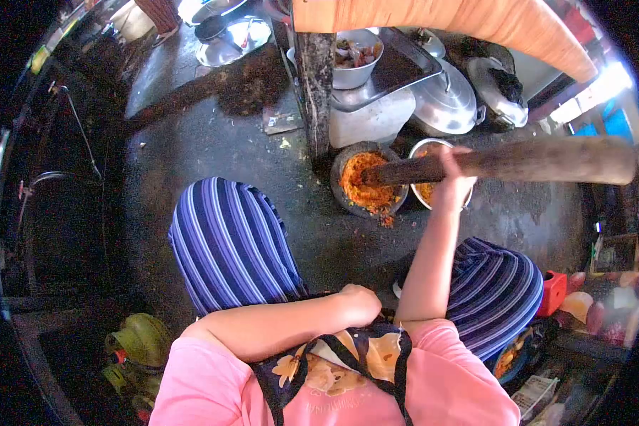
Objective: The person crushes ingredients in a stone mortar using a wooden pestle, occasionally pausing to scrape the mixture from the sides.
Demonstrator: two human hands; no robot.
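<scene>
My right hand [456, 170] is wrapped round a long, thick wooden pestle [539, 160]. The pestle's narrow end stands in orange-red mash [362, 176] inside a dark stone mortar [341, 195]. Right of the mortar, partly behind my right hand and the pestle, is a metal bowl [417, 150] with orange contents. Bits of mash lie on the floor at the mortar's near rim. My left hand [361, 304] rests in front of my body with its fingers curled; whatever it may hold is hidden.
A dark wooden post [314, 99] rises behind the mortar. Beyond it are a lidded metal pot [444, 99] and a bowl of food [358, 67] on a tray. A green gas cylinder [140, 344] stands at lower left, a red object [552, 294] at right. A person's foot [166, 35] shows at upper left.
</scene>
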